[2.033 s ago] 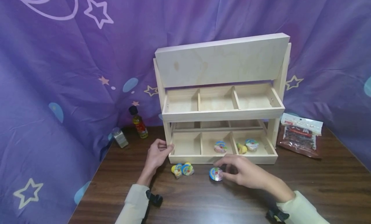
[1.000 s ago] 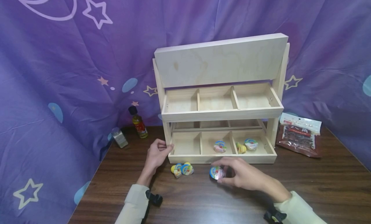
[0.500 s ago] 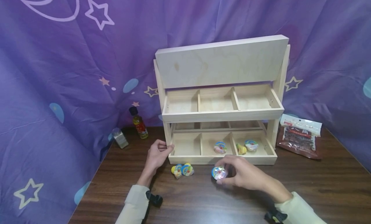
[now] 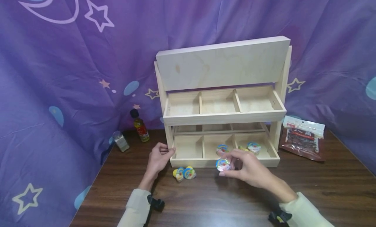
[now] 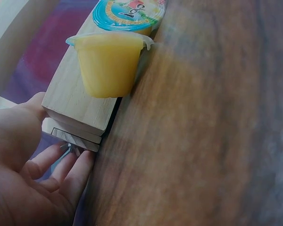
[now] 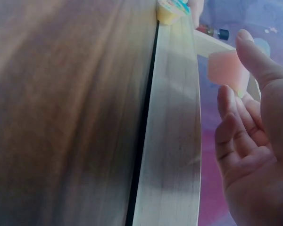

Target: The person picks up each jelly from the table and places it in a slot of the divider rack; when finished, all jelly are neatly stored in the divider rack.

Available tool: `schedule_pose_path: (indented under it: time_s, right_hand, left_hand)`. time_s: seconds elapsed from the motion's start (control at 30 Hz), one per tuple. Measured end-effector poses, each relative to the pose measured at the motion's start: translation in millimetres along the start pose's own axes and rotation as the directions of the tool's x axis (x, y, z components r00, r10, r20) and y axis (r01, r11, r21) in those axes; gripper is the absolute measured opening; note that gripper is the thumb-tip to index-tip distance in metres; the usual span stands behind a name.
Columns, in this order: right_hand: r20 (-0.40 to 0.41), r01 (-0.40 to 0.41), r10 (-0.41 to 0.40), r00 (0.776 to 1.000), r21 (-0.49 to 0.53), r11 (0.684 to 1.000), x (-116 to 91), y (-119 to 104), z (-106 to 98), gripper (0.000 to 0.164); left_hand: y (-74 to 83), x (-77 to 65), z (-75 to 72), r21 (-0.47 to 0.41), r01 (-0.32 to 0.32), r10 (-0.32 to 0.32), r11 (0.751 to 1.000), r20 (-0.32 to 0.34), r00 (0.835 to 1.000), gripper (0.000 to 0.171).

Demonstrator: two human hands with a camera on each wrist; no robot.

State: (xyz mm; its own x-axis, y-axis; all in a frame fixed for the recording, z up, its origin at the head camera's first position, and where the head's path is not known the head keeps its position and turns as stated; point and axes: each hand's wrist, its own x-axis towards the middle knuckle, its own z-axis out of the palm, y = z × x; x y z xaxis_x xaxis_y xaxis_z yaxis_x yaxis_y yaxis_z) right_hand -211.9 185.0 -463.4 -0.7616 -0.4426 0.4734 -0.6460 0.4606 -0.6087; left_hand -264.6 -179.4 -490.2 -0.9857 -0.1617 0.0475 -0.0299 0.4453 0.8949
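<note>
A light wooden two-tier rack (image 4: 224,118) stands on the table, each tier split into three compartments. My left hand (image 4: 158,158) grips the lower tray's left front corner between thumb and fingers. In my right hand (image 4: 249,166) is a jelly cup (image 4: 223,165), pinched between thumb and fingers just in front of the lower tray; its pink body (image 6: 228,68) shows in the right wrist view. A yellow jelly cup (image 5: 109,66) lies on its side on the table by the rack, against another cup with a printed lid (image 4: 189,173).
One jelly cup (image 4: 222,149) sits in the lower middle compartment. The lower right one holds another cup (image 4: 254,147) and a yellow cup partly behind my right hand. A sauce bottle (image 4: 141,127) and a small jar (image 4: 121,142) stand left; a brown packet (image 4: 303,139) lies right.
My right hand has lifted the pink jelly cup from the table toward the lower tray's front board, after turning it slightly in the fingers. My left hand stays at the rack's corner.
</note>
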Motion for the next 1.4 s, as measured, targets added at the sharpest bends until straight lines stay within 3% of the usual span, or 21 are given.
schedule_pose_path:
  time_s: [0.23, 0.63, 1.03, 1.4]
  right_hand:
    - [-0.034, -0.043, 0.043, 0.998, -0.004, 0.999, 11.0, 5.0, -1.3, 0.051]
    - [-0.088, -0.124, 0.115, 0.990, -0.107, 0.986, 27.4, 12.1, 11.0, 0.049]
    - [0.012, -0.109, 0.112, 0.994, -0.140, 0.984, 44.4, 15.0, 22.0, 0.052]
    - [0.055, -0.127, 0.140, 0.989, -0.200, 0.972, 52.6, 15.2, 25.8, 0.039]
  left_hand:
    - [0.0, -1.0, -1.8, -0.002, -0.002, 0.002, 1.000, -0.005, 1.000, 0.041]
    - [1.7, -1.2, 0.2, 0.007, -0.007, 0.007, 1.000, -0.005, 1.000, 0.042]
    - [1.0, -0.2, -1.3, 0.004, -0.008, 0.008, 1.000, -0.008, 1.000, 0.043]
    - [-0.2, -0.5, 0.1, 0.014, -0.010, 0.010, 1.000, -0.012, 1.000, 0.042]
